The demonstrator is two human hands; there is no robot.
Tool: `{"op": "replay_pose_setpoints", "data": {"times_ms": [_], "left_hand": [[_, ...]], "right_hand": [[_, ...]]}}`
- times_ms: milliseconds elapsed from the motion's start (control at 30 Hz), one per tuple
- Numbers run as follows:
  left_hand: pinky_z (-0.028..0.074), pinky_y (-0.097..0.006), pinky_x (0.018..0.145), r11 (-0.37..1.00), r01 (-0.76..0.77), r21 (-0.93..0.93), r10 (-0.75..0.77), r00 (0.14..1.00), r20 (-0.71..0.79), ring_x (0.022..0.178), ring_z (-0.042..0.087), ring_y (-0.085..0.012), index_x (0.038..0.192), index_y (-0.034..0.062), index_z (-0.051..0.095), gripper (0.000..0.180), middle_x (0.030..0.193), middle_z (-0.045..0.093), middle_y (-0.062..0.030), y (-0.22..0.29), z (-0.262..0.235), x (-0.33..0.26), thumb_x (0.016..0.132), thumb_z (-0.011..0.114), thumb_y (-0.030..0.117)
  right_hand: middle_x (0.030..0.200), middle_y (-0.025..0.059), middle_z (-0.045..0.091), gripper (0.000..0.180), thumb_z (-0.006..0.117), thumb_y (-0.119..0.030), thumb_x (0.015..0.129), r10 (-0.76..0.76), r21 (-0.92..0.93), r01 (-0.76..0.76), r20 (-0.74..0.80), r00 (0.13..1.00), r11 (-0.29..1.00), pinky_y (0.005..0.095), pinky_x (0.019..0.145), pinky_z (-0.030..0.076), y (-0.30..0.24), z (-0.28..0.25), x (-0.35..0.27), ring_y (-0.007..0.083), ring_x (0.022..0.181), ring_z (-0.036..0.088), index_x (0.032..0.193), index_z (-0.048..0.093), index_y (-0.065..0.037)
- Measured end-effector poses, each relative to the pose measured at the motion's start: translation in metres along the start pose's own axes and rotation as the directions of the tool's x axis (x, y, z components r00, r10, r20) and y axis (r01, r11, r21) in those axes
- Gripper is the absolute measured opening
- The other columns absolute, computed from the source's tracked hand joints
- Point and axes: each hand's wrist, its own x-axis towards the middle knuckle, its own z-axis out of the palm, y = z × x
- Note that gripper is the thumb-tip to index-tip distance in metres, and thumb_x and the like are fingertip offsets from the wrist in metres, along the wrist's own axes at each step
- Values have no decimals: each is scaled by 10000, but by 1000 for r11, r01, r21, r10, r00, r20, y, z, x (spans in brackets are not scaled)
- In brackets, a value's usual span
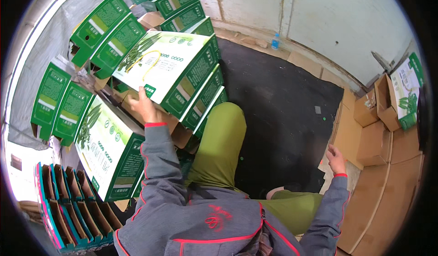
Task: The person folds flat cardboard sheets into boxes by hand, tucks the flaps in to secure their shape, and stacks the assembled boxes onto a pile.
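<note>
My left hand (146, 107) is at the near edge of a green-and-white printed carton (175, 57) with a yellow cord handle. Its fingers seem closed on that edge, though the far side of the grip is hidden. This carton lies on top of a stack of similar flattened-looking cartons (198, 107). Below the left forearm sits another green-and-white carton (109, 146) in a second stack. My right hand (336, 160) is off to the right, empty, its fingers loosely bent and apart, near the brown cardboard.
Several green cartons (102, 25) with raised flaps stand at the back left. A teal-edged divided cardboard stack (77, 210) is at the lower left. Black sheeting (278, 91) covers the floor. Brown boxes (374, 142) line the right side; a blue-labelled bottle (275, 41) stands by the wall.
</note>
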Motion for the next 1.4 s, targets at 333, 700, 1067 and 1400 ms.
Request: {"op": "replay_pose_setpoints", "data": {"times_ms": [333, 700, 1067, 1400], "left_hand": [[345, -388, 1009, 772, -630, -87, 602, 681, 416, 1163, 468, -280, 1220, -10, 537, 373, 1277, 474, -147, 94, 14, -104, 850, 585, -1], [465, -422, 835, 736, -369, -568, 411, -424, 807, 973, 583, -283, 976, 72, 669, 226, 1014, 629, -101, 28, 14, -308, 754, 697, 103], [480, -417, 822, 918, -306, -253, 13, -614, 789, 959, 578, -346, 1045, 24, 644, 251, 998, 611, -154, -34, -2, -321, 806, 650, 100], [498, -395, 755, 897, -340, -283, -2, -642, 766, 872, 613, -327, 1044, 35, 642, 288, 921, 612, -151, -49, -5, -320, 764, 677, 91]], "right_hand": [[1169, 200, 606, 434, 636, -240, 828, -299, -298, 315, 100, 949, 901, 396, 946, 452, -70, 25, -32, 349, 1108, 565, 1199, 585, -22], [814, 63, 590, 264, 572, -220, 806, -548, -741, 551, 298, 781, 383, 421, 694, 446, -345, 48, -187, 253, 845, 565, 955, 644, -16], [794, 55, 570, 339, 566, -230, 790, -644, -851, 517, 346, 682, 91, 405, 680, 424, -338, 46, -207, 236, 794, 538, 1030, 664, -11], [1060, 180, 652, 445, 657, -147, 805, -427, -356, 308, -331, 842, 882, 345, 804, 512, -164, -61, -183, 289, 945, 641, 1233, 562, -70]]}}
